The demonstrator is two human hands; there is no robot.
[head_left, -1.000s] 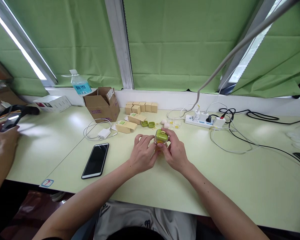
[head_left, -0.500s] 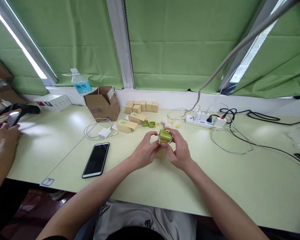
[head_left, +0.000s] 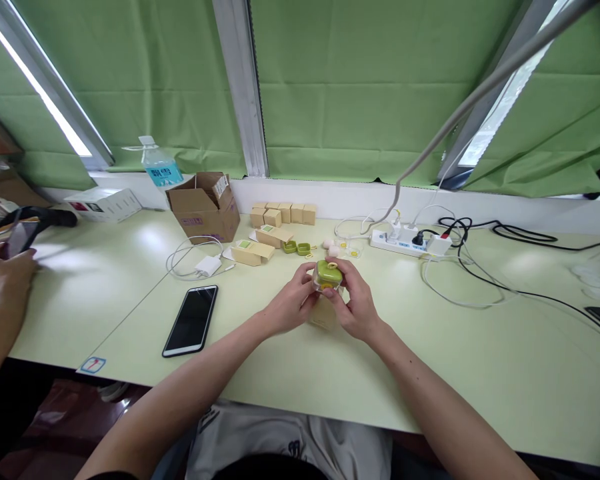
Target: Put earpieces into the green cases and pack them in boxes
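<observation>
A small clear case with a green lid and a yellow ring [head_left: 329,274] is held between both hands above the table. My left hand [head_left: 294,301] grips its left side, fingers closed on it. On its right side, my right hand [head_left: 356,298] is closed around it with the thumb at the front. Below the hands lies a pale yellow box [head_left: 323,313], partly hidden by them. Behind them are green case parts [head_left: 304,249], pink pieces [head_left: 333,247] and clear pieces with yellow [head_left: 353,250]. Two opened yellow cartons [head_left: 253,253] rest to the left of these.
Small yellow boxes [head_left: 297,213] stand at the back, beside a brown carton [head_left: 207,208]. A phone [head_left: 191,321] and charger [head_left: 209,266] lie left. A power strip [head_left: 399,242] with cables is right. Another person's hand [head_left: 11,268] holds a device at far left.
The clear case has shifted slightly left and tilted a little in my hands. More of the box beneath shows. At far left, the other person's hand and device have moved slightly.
</observation>
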